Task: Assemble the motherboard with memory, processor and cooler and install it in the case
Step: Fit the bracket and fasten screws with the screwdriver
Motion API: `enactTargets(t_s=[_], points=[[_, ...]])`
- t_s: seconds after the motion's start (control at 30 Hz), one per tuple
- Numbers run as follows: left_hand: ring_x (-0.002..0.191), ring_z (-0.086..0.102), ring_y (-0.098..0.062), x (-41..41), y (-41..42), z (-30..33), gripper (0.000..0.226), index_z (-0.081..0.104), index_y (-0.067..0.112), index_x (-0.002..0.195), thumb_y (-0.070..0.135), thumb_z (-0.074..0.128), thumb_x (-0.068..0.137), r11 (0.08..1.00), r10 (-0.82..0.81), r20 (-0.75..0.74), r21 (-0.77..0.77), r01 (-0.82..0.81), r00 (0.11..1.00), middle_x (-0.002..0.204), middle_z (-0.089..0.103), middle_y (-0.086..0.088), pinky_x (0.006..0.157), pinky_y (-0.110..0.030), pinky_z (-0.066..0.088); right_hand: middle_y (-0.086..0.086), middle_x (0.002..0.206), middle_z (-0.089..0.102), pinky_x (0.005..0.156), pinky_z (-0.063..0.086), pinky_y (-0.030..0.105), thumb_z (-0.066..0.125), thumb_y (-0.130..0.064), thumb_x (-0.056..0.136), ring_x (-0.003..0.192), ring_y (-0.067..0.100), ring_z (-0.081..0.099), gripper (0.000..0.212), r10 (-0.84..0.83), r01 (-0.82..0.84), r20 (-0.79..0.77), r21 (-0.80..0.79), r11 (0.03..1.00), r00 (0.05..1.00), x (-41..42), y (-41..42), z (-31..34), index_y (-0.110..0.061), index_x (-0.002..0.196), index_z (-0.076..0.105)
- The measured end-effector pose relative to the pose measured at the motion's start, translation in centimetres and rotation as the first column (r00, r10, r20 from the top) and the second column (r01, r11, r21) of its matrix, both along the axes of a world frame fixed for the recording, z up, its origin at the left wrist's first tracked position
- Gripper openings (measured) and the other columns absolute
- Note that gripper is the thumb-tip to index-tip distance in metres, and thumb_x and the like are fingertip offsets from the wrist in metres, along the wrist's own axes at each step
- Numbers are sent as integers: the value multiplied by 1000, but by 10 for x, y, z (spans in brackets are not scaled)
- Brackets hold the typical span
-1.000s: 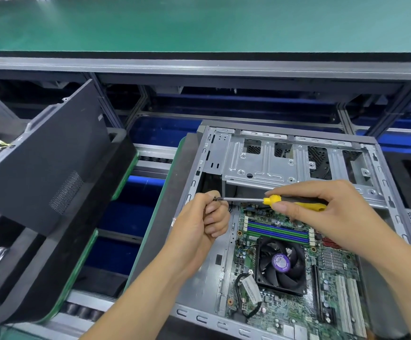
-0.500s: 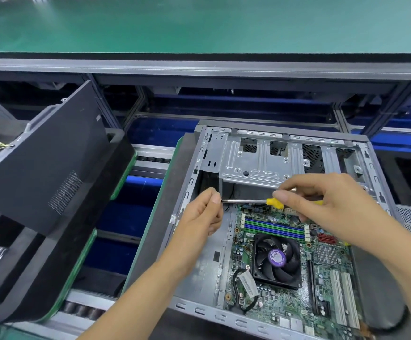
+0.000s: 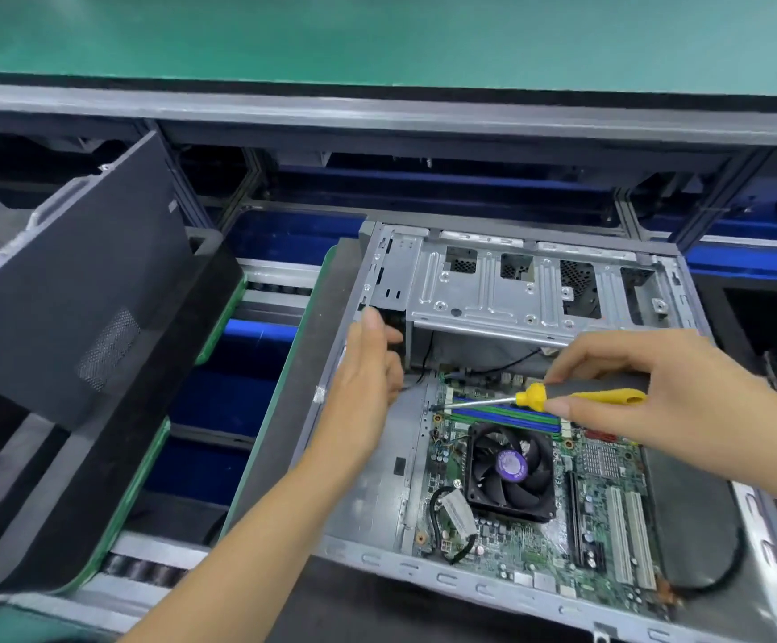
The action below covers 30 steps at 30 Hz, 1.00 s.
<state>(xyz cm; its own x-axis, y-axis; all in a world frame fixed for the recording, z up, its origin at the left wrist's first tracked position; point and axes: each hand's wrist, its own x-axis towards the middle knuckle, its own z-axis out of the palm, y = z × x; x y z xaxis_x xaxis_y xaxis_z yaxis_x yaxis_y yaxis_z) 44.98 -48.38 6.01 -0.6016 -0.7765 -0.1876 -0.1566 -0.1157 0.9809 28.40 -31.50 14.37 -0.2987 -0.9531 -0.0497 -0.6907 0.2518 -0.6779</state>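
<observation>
A grey metal case (image 3: 493,290) lies open in front of me. Inside it sits the green motherboard (image 3: 604,517) with a black cooler fan (image 3: 509,473) and blue and green memory slots (image 3: 507,416). My right hand (image 3: 664,401) grips a yellow-handled screwdriver (image 3: 576,397); its tip points left and down at the board's upper left corner. My left hand (image 3: 368,382) rests against the case's left wall with straight fingers and holds nothing.
A black side panel (image 3: 80,280) leans tilted at the left on a black carrier (image 3: 113,457). Conveyor rails and blue belts run between the two carriers. A green surface (image 3: 377,34) lies behind. A black cable (image 3: 725,573) loops at the case's lower right.
My left hand let go of the screwdriver tip and opened against the case wall. The screwdriver dropped lower, its tip now at the board's corner.
</observation>
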Motion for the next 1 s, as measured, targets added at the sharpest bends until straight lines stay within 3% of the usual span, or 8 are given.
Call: enactTargets(t_s=[0.13, 0.3, 0.43, 0.63, 0.77, 1.0], points=[[40, 23, -3, -9, -9, 1, 55, 54, 18, 89, 58, 18, 97, 1000, 22, -46, -8, -22, 999, 46, 27, 13, 39, -14, 23, -27, 73, 68, 62, 47, 14, 64, -50, 74, 66, -5, 61, 15, 214, -186, -163, 168, 968, 963, 35, -13, -24, -40, 84, 69], [37, 23, -3, -10, -11, -5, 57, 57, 16, 81, 55, 20, 99, 999, -43, -52, -31, 42, 998, 44, 27, 11, 38, -15, 21, -18, 78, 69, 64, 50, 24, 57, -49, 81, 70, 3, 59, 20, 363, -290, -362, 241, 926, 858, 57, -30, -51, -37, 94, 67], [37, 23, -3, -12, -12, -3, 56, 57, 11, 83, 50, 21, 101, 999, -51, -39, -21, 50, 998, 43, 27, 10, 38, -14, 21, -13, 80, 67, 64, 50, 27, 56, -46, 82, 74, 8, 58, 19, 421, -315, -403, 304, 899, 812, 58, -37, -59, -33, 93, 64], [37, 26, -3, -14, -11, -3, 54, 57, 7, 87, 46, 24, 102, 998, -41, -12, -41, 40, 999, 43, 28, 13, 39, -10, 23, -12, 79, 62, 57, 35, 24, 55, -46, 84, 73, 12, 52, 20, 455, -316, -436, 355, 880, 777, 61, -43, -66, -31, 95, 63], [38, 27, -2, -15, -10, -3, 54, 58, 4, 90, 45, 25, 102, 998, -39, -1, -54, 39, 999, 44, 30, 12, 39, -11, 24, -11, 84, 64, 59, 38, 24, 54, -46, 84, 80, 14, 59, 21, 477, -327, -418, 382, 864, 773, 62, -45, -71, -30, 96, 63], [39, 30, -2, -13, -9, -3, 53, 58, 4, 91, 44, 25, 102, 996, -35, 9, -88, 35, 999, 44, 32, 12, 41, -10, 26, -12, 78, 60, 55, 33, 24, 56, -46, 84, 74, 13, 55, 20, 487, -325, -410, 404, 855, 771, 62, -47, -74, -30, 94, 63]])
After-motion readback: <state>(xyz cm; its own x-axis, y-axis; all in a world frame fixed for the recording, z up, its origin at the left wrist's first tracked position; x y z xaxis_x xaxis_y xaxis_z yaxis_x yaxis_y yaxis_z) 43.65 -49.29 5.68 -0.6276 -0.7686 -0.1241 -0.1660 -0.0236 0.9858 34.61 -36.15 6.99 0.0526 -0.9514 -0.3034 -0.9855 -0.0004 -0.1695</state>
